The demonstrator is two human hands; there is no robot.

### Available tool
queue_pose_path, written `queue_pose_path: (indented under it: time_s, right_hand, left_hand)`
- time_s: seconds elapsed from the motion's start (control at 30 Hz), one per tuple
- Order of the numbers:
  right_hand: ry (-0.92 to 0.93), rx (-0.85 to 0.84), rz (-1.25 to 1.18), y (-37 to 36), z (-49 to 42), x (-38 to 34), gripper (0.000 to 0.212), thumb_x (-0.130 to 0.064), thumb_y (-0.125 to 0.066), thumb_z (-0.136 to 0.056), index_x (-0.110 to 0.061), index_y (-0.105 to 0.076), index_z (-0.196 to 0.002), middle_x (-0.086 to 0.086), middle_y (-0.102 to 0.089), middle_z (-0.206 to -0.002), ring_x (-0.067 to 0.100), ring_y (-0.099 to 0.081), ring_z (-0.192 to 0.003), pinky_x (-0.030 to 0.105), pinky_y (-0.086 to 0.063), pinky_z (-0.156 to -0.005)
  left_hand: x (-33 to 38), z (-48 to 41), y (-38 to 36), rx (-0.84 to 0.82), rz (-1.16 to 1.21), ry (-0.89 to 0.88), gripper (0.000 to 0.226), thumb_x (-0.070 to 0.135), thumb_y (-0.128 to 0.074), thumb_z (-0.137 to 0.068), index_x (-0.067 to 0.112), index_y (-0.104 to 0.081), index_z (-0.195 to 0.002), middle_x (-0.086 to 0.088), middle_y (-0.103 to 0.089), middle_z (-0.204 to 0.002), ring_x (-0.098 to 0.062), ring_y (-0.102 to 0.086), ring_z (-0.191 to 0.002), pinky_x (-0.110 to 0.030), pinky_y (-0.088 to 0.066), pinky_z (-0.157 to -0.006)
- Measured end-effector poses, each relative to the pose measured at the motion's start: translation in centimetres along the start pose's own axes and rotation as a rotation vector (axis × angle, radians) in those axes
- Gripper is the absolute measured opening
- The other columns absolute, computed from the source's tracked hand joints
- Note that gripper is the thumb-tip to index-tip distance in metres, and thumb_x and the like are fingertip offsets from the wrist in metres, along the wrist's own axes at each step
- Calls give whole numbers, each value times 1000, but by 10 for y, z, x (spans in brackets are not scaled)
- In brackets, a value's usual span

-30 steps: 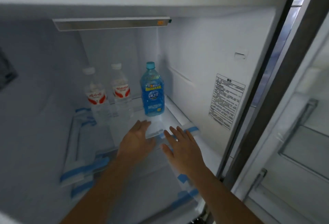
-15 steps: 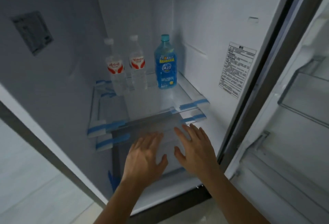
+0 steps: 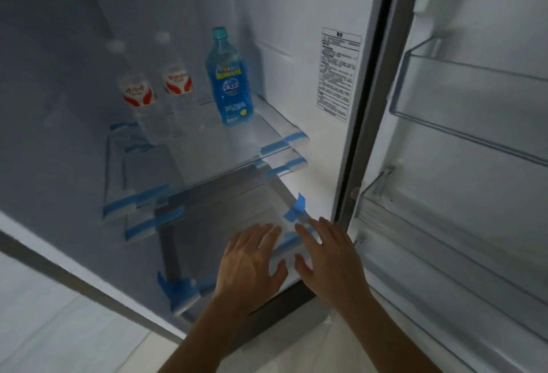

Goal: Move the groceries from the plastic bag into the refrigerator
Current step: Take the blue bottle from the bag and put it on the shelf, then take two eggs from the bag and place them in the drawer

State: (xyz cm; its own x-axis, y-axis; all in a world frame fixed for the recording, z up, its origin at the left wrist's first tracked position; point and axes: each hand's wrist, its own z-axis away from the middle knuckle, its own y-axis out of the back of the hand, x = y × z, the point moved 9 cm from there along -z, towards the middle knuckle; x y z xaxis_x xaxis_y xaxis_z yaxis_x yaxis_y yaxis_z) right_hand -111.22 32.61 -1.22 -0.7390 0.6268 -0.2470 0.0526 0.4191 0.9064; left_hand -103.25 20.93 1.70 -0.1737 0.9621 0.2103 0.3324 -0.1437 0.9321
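The refrigerator (image 3: 296, 46) stands open with white inner walls. On its glass shelf (image 3: 237, 147) stand a blue bottle (image 3: 229, 82) with a teal cap and two clear water bottles (image 3: 136, 97) (image 3: 176, 82) with red-and-white labels, all upright at the back. My left hand (image 3: 252, 260) and my right hand (image 3: 329, 257) hover side by side over the front of the lowest compartment, palms down, fingers spread, holding nothing. The plastic bag is out of view.
The fridge door (image 3: 474, 135) hangs open on the right with clear door bins (image 3: 462, 111). Blue tape strips (image 3: 296, 205) hold the shelves' corners. A printed label (image 3: 338, 73) is on the right inner wall. Pale floor (image 3: 59, 328) lies at lower left.
Both hands have drawn back from the bottle shelf and dropped to the fridge's lower front edge. My view has pulled back and down, so the bottles sit farther away.
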Motion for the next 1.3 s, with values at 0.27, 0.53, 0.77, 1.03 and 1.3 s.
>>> queue_pose_path:
  time_s: [0.27,0.53,0.77,1.03,1.3]
  right_hand:
    - [-281,11,11,11,60,22,52,-48,-48,-92,-23,-56,-137,4,-62,-133,24,-56,-126,48,-44,-107]
    - [-619,16,211,42,146,29,56,-49,-44,-90,-24,-52,-139,6,-59,-139,28,-52,-131,50,-40,-113]
    - [-939,92,298,88,252,27,57,-50,-43,-88,-26,-54,-138,3,-61,-136,25,-54,-129,45,-37,-114]
    - [-1323,227,455,150,416,-30,52,-49,-47,-87,-25,-58,-132,3,-64,-129,25,-58,-123,46,-43,-111]
    - [-1723,366,548,163,582,-173,53,-46,-50,-85,-23,-60,-131,5,-64,-129,28,-59,-122,46,-46,-107]
  left_hand:
    - [40,-7,-37,-56,205,-309,59,54,-57,-80,15,-59,-124,-6,-69,-119,-25,-67,-107,-44,-47,-101]
    - [99,18,-58,-159,371,-592,55,47,-59,-83,15,-61,-129,-4,-66,-127,-23,-62,-118,-48,-50,-100]
    - [185,72,-48,-241,442,-850,60,46,-59,-78,17,-61,-130,-3,-66,-128,-24,-63,-117,-46,-54,-95]
    - [302,197,-27,-369,552,-1227,58,45,-58,-81,18,-59,-133,1,-64,-131,-21,-58,-122,-40,-49,-101]
    - [342,395,17,-483,536,-1654,59,50,-49,-82,21,-55,-134,3,-61,-132,-19,-57,-122,-37,-48,-101]
